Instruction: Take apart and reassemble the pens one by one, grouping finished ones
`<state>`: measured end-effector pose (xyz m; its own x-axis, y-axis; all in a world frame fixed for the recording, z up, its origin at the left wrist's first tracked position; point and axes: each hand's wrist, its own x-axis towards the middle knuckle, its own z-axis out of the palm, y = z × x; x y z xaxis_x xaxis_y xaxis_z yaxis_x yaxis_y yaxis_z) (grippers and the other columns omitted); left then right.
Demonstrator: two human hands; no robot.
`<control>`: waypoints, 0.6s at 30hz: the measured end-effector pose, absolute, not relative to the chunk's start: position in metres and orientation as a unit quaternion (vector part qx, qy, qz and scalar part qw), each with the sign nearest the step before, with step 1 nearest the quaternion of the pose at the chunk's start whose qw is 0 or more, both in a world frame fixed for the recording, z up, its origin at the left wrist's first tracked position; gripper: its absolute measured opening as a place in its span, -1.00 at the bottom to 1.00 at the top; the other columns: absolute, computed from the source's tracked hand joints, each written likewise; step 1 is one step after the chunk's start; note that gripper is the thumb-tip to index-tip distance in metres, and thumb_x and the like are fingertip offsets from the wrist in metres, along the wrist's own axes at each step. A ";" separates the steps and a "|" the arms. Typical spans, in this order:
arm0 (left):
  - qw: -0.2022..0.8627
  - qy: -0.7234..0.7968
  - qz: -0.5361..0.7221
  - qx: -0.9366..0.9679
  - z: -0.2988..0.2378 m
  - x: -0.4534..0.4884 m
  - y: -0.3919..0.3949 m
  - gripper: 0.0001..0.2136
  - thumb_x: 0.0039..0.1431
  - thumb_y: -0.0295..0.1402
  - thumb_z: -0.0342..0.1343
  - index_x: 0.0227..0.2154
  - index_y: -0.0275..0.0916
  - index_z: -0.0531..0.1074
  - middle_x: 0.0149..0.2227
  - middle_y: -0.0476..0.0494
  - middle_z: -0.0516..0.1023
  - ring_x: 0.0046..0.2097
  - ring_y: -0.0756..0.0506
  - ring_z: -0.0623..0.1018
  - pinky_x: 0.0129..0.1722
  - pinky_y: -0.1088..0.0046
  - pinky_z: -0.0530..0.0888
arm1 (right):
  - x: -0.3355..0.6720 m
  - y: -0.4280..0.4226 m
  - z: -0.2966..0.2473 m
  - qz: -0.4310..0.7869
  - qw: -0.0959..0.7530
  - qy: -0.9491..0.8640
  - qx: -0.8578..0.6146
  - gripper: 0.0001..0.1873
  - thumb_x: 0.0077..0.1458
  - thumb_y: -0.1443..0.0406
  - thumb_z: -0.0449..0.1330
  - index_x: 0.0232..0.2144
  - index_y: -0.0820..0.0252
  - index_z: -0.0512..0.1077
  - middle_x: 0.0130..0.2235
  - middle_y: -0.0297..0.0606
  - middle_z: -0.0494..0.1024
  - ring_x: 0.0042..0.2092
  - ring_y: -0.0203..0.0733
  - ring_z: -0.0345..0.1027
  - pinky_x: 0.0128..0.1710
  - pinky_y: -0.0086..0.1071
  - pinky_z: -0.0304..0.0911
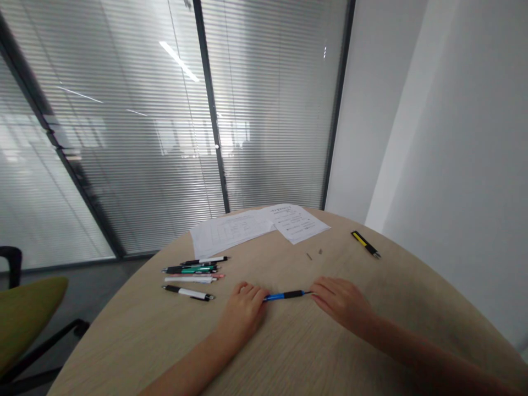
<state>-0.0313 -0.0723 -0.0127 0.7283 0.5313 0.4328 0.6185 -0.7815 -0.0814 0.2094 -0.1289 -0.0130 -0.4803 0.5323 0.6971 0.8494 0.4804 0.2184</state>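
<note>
Blue pen (277,296) with a black grip lies crosswise between two bare hands, low over the near half of the table (284,357). Fingers of the left hand (246,302) are curled down and gripping its blue end; thumb and fingers of the right hand (339,300) are drawn together on the thin dark tip at the other end. Just left of the left hand is a white-and-black pen (188,292), and beyond that a loose bunch: a white pen (187,279), a green pen (198,270) and, farthest back, another black-and-white pen (208,260). Past the right hand, two tiny pieces (309,256) sit near each other, too small to identify. A black-and-yellow pen (365,243) rests well apart, toward the right edge. Printed sheets (235,230) overlap along the far edge. Farther out are a green chair (31,308) at left, blinds (268,121) behind glass, and a pale wall (457,148) at right.
</note>
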 end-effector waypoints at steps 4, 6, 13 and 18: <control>0.061 -0.334 -0.233 -0.911 -0.011 -0.033 -0.072 -0.85 0.06 -0.52 -0.09 -0.33 -0.25 0.31 -0.39 -0.09 0.49 -0.33 -0.08 0.46 -0.23 0.30 0.32 | 0.223 -0.119 -0.006 -0.197 0.334 -0.776 -0.497 -0.75 0.13 0.28 -0.09 -0.30 0.22 0.36 -0.38 -0.23 0.49 -0.38 -0.30 0.36 -0.42 -0.48 0.22; 0.034 -0.353 -0.251 -0.901 -0.010 -0.034 -0.071 -0.87 0.09 -0.49 -0.11 -0.32 -0.25 0.30 -0.38 -0.09 0.49 -0.32 -0.07 0.46 -0.23 0.31 0.32 | 0.230 -0.107 -0.008 -0.156 0.304 -0.752 -0.564 -0.77 0.11 0.30 -0.07 -0.31 0.21 0.37 -0.38 -0.24 0.48 -0.39 -0.29 0.37 -0.44 -0.47 0.23; -0.038 -0.382 -0.277 -0.881 -0.008 -0.034 -0.073 -0.87 0.15 -0.42 -0.17 -0.32 -0.24 0.26 -0.39 -0.06 0.48 -0.31 -0.06 0.45 -0.26 0.38 0.35 | 0.236 -0.058 -0.028 -0.119 0.146 -0.718 -0.669 -0.77 0.10 0.31 -0.04 -0.41 0.20 0.41 -0.29 -0.20 0.45 -0.35 -0.27 0.37 -0.45 -0.46 0.21; -0.007 -0.376 -0.263 -0.888 -0.007 -0.035 -0.073 -0.88 0.13 -0.45 -0.16 -0.33 -0.25 0.27 -0.39 -0.08 0.47 -0.31 -0.06 0.44 -0.23 0.35 0.33 | 0.230 -0.039 -0.032 -0.130 0.132 -0.687 -0.702 -0.74 0.12 0.30 -0.05 -0.42 0.25 0.42 -0.33 -0.17 0.45 -0.40 -0.27 0.37 -0.52 -0.47 0.14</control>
<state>-0.0350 -0.0728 -0.0070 0.5781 0.6724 0.4622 0.6648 -0.7166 0.2111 0.2301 -0.0386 -0.0317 0.0211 0.9309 0.3647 0.9998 -0.0201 -0.0064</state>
